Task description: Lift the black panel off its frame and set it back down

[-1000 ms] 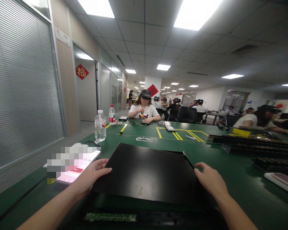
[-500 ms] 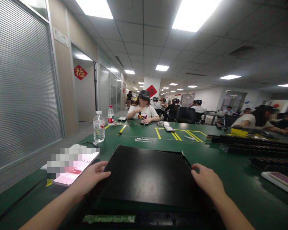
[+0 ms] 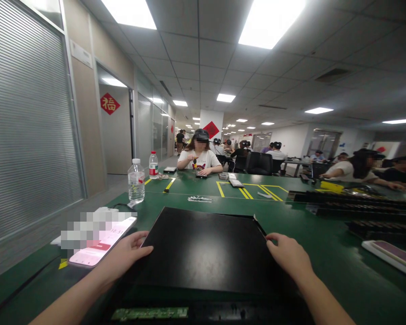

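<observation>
A large flat black panel (image 3: 203, 246) lies in front of me on the green table (image 3: 325, 253). It rests over a dark chassis, and a green circuit board strip (image 3: 149, 313) shows below its near edge. My left hand (image 3: 122, 257) grips the panel's left edge with curled fingers. My right hand (image 3: 287, 257) grips the right edge the same way.
A phone with a pink screen (image 3: 99, 246) lies just left of my left hand. Two water bottles (image 3: 136, 180) stand further back. Black trays (image 3: 352, 203) and a white-edged tray (image 3: 392, 255) are to the right. Other people sit at the tables behind.
The view has tilted up slightly and the panel with both hands sits a little lower and nearer. My hands keep their hold on its edges.
</observation>
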Action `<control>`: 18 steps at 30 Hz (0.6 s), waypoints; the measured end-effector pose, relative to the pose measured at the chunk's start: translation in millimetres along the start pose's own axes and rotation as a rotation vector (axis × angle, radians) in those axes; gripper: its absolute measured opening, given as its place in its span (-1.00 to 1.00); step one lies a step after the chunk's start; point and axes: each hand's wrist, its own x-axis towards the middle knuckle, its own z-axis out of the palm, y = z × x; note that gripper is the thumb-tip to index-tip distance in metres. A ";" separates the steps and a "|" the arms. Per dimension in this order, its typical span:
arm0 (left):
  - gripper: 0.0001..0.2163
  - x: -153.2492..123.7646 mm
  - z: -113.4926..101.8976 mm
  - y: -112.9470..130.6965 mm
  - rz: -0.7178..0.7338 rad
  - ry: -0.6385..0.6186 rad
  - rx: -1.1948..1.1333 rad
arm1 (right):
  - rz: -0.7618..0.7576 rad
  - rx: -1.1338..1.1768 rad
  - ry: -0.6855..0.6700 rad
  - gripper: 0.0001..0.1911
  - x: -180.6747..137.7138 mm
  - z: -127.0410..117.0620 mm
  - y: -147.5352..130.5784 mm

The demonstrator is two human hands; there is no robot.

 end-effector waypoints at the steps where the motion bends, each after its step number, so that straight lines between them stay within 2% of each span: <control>1: -0.55 -0.4 0.2 0.4 0.004 -0.002 0.000 | 0.003 0.006 0.002 -0.62 0.2 0.0 0.5; 11: -0.52 4.6 -3.7 -8.0 0.037 -0.115 -0.047 | 0.012 0.025 -0.002 -0.64 0.9 -0.1 5.7; 18: -0.55 4.1 -1.8 -6.8 0.032 -0.097 -0.023 | -0.003 0.023 -0.001 -0.66 2.2 0.2 7.0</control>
